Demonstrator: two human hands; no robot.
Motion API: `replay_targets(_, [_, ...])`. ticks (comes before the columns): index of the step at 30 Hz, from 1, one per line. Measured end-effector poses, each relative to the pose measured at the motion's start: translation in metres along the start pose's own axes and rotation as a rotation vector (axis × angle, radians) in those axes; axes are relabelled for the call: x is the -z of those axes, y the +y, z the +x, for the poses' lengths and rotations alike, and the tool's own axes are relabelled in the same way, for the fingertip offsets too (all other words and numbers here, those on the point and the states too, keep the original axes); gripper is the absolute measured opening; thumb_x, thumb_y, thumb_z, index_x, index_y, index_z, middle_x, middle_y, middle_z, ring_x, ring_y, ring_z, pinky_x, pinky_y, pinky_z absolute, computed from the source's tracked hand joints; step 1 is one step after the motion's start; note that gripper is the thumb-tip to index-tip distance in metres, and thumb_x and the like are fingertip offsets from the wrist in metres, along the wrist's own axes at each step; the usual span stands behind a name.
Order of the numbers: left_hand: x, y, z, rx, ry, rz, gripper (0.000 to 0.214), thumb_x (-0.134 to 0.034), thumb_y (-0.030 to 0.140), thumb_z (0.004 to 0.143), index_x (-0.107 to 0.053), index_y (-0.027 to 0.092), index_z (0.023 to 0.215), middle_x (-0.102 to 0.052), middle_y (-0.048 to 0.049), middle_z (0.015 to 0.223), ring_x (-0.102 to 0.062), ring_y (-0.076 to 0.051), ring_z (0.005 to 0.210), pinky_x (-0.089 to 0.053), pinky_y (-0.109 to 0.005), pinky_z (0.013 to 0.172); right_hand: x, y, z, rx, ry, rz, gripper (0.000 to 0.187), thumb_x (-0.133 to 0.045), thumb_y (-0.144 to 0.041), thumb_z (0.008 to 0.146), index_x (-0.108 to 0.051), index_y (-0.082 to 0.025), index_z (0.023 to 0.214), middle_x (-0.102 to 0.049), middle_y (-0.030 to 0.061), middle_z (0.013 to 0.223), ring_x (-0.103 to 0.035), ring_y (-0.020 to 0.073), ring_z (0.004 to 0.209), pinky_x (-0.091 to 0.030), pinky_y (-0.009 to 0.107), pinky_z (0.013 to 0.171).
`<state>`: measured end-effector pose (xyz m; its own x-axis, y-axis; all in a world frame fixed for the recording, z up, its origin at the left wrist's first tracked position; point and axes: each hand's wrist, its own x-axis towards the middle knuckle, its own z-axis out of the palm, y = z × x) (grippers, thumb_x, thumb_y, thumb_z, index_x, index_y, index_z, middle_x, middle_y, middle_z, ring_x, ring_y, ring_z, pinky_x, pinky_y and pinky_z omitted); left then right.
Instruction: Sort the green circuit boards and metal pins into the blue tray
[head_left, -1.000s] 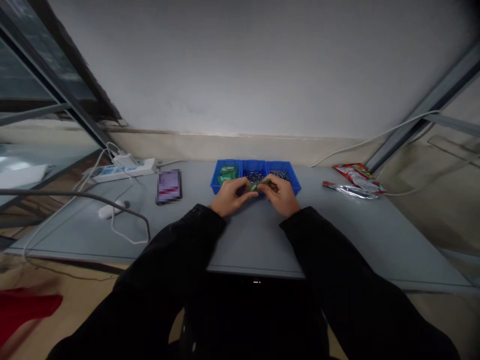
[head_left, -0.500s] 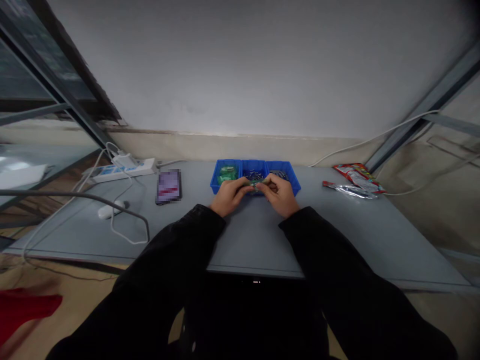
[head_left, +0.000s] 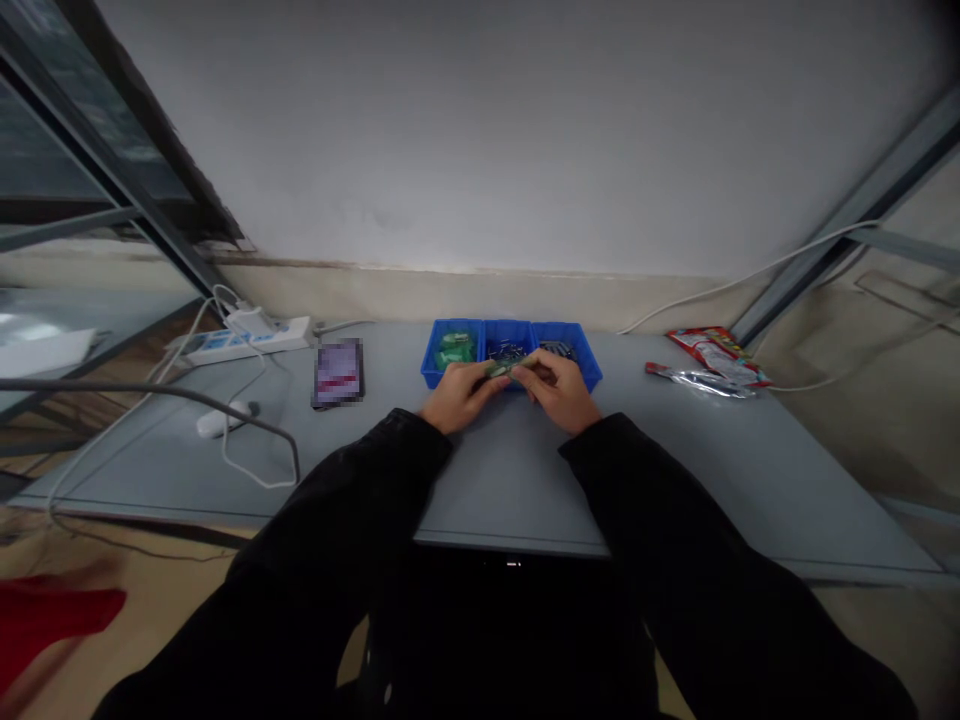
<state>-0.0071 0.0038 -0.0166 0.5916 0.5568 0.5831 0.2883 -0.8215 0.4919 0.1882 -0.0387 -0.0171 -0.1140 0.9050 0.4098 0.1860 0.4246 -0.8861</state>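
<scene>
Along the near edge of the grey bench (head_left: 510, 500), two black sleeves (head_left: 360, 490) are stretched forward, and the hands are brought together just in front of a tray. A small green piece (head_left: 504, 369) is held between the left hand (head_left: 461, 397) and the right hand (head_left: 561, 390), close to the front wall of the tray's middle compartment. Its left end is pinched by the left fingertips (head_left: 486, 376) and its right end by the right fingers (head_left: 534, 366); the fingers of both hands are closed on it rather than spread apart.

Directly behind the hands, a blue plastic tray (head_left: 433, 345) divided into three compartments is set near the bench's far edge, about midway along it. Small green items (head_left: 455, 349) are heaped in the left compartment. A mass of small metal parts (head_left: 507, 352), too small to identify, is held in the middle compartment, and dark grey items (head_left: 558, 349) are seen in the right one.

Toward the far left corner, a dark phone (head_left: 338, 372) with a blurred screen is laid flat, with a white power strip (head_left: 247, 340) placed beyond it and to its left. Toward the far right corner, a silver foil packet (head_left: 701, 381) is lying just in front of a red printed packet (head_left: 712, 349).
</scene>
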Motion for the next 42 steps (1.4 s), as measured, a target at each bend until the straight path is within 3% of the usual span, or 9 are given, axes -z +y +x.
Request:
replay_targets(4, [-0.0002, 0.0018, 0.0003, 0.018, 0.032, 0.017, 0.036, -0.055, 0.044, 0.099, -0.060, 0.015, 0.078, -0.051, 0.0030, 0.063, -0.044, -0.010, 0.057, -0.033, -0.023, 0.057, 0.0004, 0.0007, 0.0011, 0.010, 0.035, 0.019, 0.030, -0.069, -0.049, 0.086, -0.059, -0.021, 0.081, -0.056, -0.0021, 0.069, -0.050, 0.0121, 0.060, -0.042, 0.028, 0.058])
replay_targets(8, [-0.0003, 0.0054, 0.0006, 0.037, 0.055, 0.006, 0.028, -0.060, 0.043, 0.097, -0.062, 0.016, 0.092, -0.057, 0.0018, 0.070, -0.048, -0.011, 0.061, -0.037, -0.023, 0.061, 0.0036, 0.0020, 0.0024, 0.012, -0.008, -0.003, 0.030, -0.069, -0.050, 0.086, -0.061, -0.020, 0.081, -0.057, -0.0013, 0.070, -0.050, 0.0125, 0.060, -0.041, 0.028, 0.058])
replay_targets(14, [0.0015, 0.0055, 0.0012, 0.028, 0.052, -0.010, 0.033, -0.055, 0.043, 0.099, -0.057, 0.016, 0.079, -0.049, 0.0025, 0.066, -0.043, -0.011, 0.059, -0.032, -0.024, 0.058, 0.0025, 0.0022, 0.0015, -0.024, -0.054, 0.031, 0.034, -0.068, -0.053, 0.086, -0.058, -0.021, 0.082, -0.056, -0.0020, 0.070, -0.051, 0.0127, 0.061, -0.041, 0.027, 0.058])
replay_targets(20, [0.0005, 0.0039, 0.0004, 0.030, 0.035, 0.001, 0.039, -0.056, 0.046, 0.098, -0.051, 0.017, 0.072, -0.042, 0.0048, 0.062, -0.038, -0.010, 0.057, -0.030, -0.024, 0.057, 0.0005, 0.0036, 0.0004, -0.048, -0.036, -0.017, 0.044, -0.063, -0.060, 0.088, -0.048, -0.022, 0.071, -0.043, -0.0060, 0.056, -0.041, 0.0109, 0.051, -0.032, 0.026, 0.051])
replay_targets(25, [-0.0009, 0.0031, 0.0003, 0.046, 0.066, 0.013, 0.046, -0.059, 0.052, 0.095, -0.048, 0.017, 0.067, -0.038, 0.0058, 0.059, -0.036, -0.009, 0.054, -0.028, -0.025, 0.055, -0.0009, 0.0015, -0.0005, -0.043, -0.051, -0.006, 0.045, -0.062, -0.061, 0.089, -0.048, -0.023, 0.071, -0.041, -0.0065, 0.054, -0.040, 0.0108, 0.050, -0.029, 0.026, 0.050])
replay_targets(31, [0.0016, 0.0030, -0.0003, 0.064, 0.060, 0.004, 0.044, -0.053, 0.049, 0.099, -0.054, 0.017, 0.069, -0.050, 0.0039, 0.059, -0.043, -0.010, 0.054, -0.033, -0.025, 0.057, -0.0018, 0.0013, -0.0008, -0.081, -0.143, 0.067, 0.044, -0.059, -0.065, 0.089, -0.051, -0.023, 0.079, -0.046, -0.0058, 0.058, -0.044, 0.0111, 0.053, -0.035, 0.026, 0.052])
replay_targets(38, [0.0033, 0.0055, 0.0001, 0.084, 0.062, -0.077, 0.045, -0.046, 0.043, 0.104, -0.053, 0.016, 0.068, -0.056, 0.0023, 0.058, -0.050, -0.010, 0.054, -0.037, -0.024, 0.057, -0.0022, -0.0040, -0.0011, -0.034, -0.038, 0.040, 0.044, -0.066, -0.061, 0.085, -0.049, -0.022, 0.072, -0.045, -0.0056, 0.061, -0.041, 0.0101, 0.054, -0.032, 0.026, 0.053])
replay_targets(42, [0.0023, 0.0029, 0.0007, 0.110, 0.043, -0.068, 0.042, -0.049, 0.042, 0.103, -0.059, 0.016, 0.072, -0.059, 0.0021, 0.058, -0.053, -0.010, 0.054, -0.039, -0.023, 0.057, -0.0037, -0.0017, -0.0030, -0.052, -0.130, 0.021, 0.038, -0.067, -0.055, 0.086, -0.051, -0.022, 0.077, -0.044, -0.0059, 0.063, -0.040, 0.0104, 0.056, -0.030, 0.026, 0.053])
